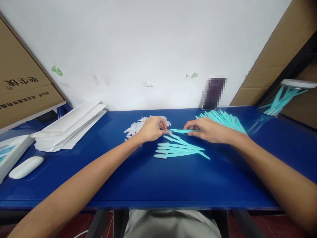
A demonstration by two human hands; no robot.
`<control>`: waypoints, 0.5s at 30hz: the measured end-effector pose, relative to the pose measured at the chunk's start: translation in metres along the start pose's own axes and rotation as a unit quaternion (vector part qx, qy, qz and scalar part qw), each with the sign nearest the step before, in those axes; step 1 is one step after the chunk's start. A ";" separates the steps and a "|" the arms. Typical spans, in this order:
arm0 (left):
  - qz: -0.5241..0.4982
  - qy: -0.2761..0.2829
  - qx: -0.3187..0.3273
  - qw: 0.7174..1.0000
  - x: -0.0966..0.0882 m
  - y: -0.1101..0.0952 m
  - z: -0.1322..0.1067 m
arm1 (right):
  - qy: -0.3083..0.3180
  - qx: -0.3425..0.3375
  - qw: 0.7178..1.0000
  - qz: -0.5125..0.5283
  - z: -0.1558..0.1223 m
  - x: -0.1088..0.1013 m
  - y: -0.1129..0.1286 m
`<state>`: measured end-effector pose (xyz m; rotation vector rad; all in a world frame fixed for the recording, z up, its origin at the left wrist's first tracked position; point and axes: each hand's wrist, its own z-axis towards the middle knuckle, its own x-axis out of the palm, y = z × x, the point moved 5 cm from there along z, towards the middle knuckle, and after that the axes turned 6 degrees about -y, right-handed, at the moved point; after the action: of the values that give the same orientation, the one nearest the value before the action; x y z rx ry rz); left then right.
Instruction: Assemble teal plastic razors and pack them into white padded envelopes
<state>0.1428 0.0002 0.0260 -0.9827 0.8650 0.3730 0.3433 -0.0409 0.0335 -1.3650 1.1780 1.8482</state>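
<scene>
My left hand [153, 128] is closed in a pinch on a small clear cap [168, 131], just beside a heap of clear plastic caps [135, 128]. My right hand [207, 129] pinches a teal plastic stick [182, 131] by its handle and holds it level above the blue table [158, 178]. The cap meets the stick's tip between the two hands. Below them lie several capped teal sticks [177, 148] in a small fan. Behind my right hand spreads a larger pile of uncapped teal sticks [226, 119].
A stack of white paper sleeves [70, 127] lies at the left, with a white mouse [26, 167] and a white box [11, 152] nearer the edge. Cardboard boxes [23, 86] flank both sides. A clear tub of teal sticks [284, 97] sits at the far right.
</scene>
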 end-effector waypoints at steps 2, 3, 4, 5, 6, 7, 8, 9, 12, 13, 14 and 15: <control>-0.001 -0.001 0.001 1.000 0.000 0.000 0.000 | 0.001 0.001 1.000 -0.004 0.000 0.000 0.000; -0.001 -0.001 0.001 1.000 0.000 0.000 0.000 | 0.000 0.001 1.000 -0.007 0.000 0.000 0.000; 0.000 -0.001 0.001 1.000 0.000 -0.001 0.000 | 0.000 0.001 1.000 -0.011 0.000 0.000 0.001; 0.001 -0.001 0.002 1.000 0.000 -0.001 -0.001 | 0.001 0.001 1.000 -0.013 0.000 0.000 0.001; 0.003 -0.001 0.002 1.000 -0.001 -0.001 -0.001 | 0.003 0.002 1.000 -0.014 0.000 0.001 0.001; 0.004 -0.001 0.003 1.000 -0.001 -0.001 -0.001 | 0.005 0.002 1.000 -0.014 0.000 0.002 0.002; 0.003 -0.001 0.004 1.000 -0.001 -0.001 0.000 | 0.006 0.004 1.000 -0.012 0.000 0.003 0.002; 0.002 -0.002 0.005 1.000 -0.001 -0.002 0.000 | 0.007 0.005 1.000 -0.011 0.000 0.003 0.002; -0.008 0.000 0.003 1.000 0.000 -0.002 0.000 | 0.005 0.007 1.000 -0.006 0.000 0.005 0.002; -0.009 0.002 0.002 1.000 0.000 -0.002 0.000 | 0.005 0.006 1.000 -0.005 0.001 0.005 0.001; -0.009 0.002 0.000 1.000 0.000 -0.002 0.000 | 0.006 0.005 1.000 -0.004 0.001 0.005 0.001; -0.007 0.002 -0.001 1.000 0.000 -0.002 0.000 | 0.006 0.004 1.000 -0.002 0.000 0.005 0.001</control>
<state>0.1437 -0.0011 0.0270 -0.9909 0.8612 0.3593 0.3410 -0.0411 0.0295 -1.3763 1.1861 1.8321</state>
